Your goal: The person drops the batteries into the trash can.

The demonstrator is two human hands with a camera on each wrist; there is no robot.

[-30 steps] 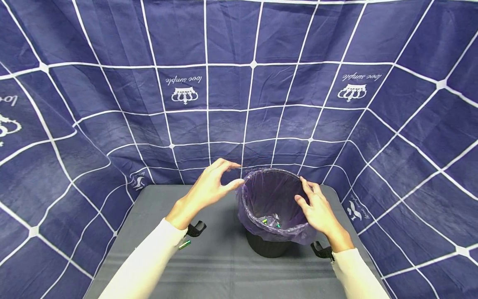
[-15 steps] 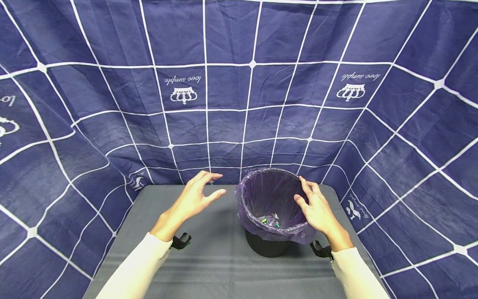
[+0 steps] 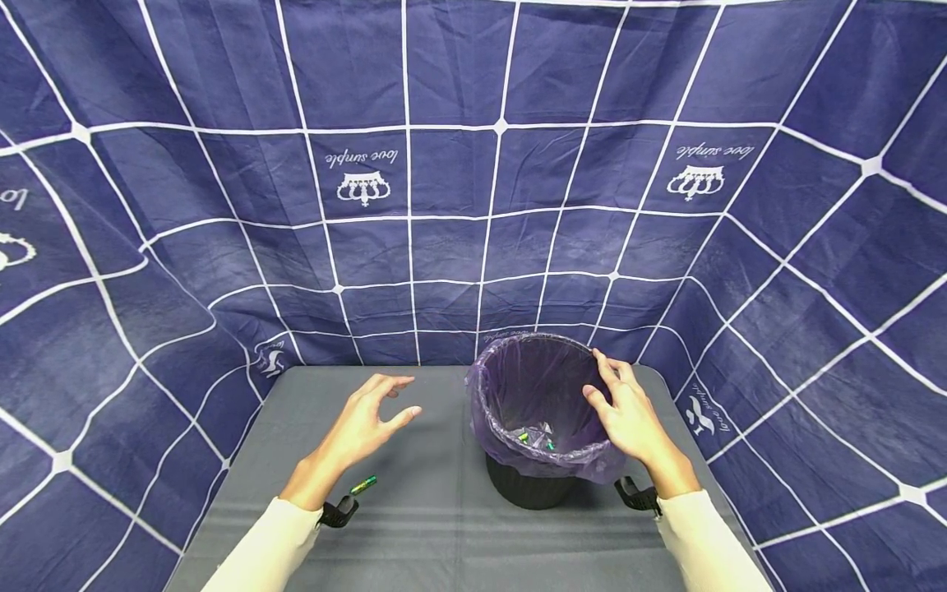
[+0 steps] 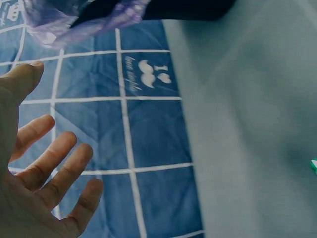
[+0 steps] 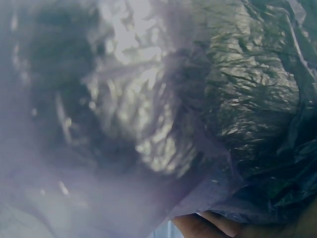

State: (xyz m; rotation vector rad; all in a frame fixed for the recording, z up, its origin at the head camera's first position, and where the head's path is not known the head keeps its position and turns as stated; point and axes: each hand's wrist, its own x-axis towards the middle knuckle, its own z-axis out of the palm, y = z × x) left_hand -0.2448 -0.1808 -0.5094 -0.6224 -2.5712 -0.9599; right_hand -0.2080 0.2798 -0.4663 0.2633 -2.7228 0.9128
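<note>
In the head view my left hand [image 3: 362,423] hovers over the left half of the table, thumb and fingers spread, holding nothing. Close to its wrist lies a small green cylinder [image 3: 363,485] that looks like a battery; a green tip [image 4: 314,165] also shows at the left wrist view's right edge. My right hand [image 3: 631,419] rests at the right rim of a black trash bin [image 3: 528,489], fingers loosely bent. A purple plastic bag [image 3: 491,440] lines the bin and folds over its rim. In the right wrist view the bag hides most of that hand.
Small green pieces [image 3: 524,437] and something clear lie at the bottom of the lined bin. The grey table [image 3: 414,534] is enclosed by a blue cloth [image 3: 451,173] with white grid lines. A black strap [image 3: 340,511] sits on each wrist.
My left hand has drawn back from the bin's left rim, toward the left and nearer to me. The green cylinder shows again beside its wrist. The right hand stays at the rim.
</note>
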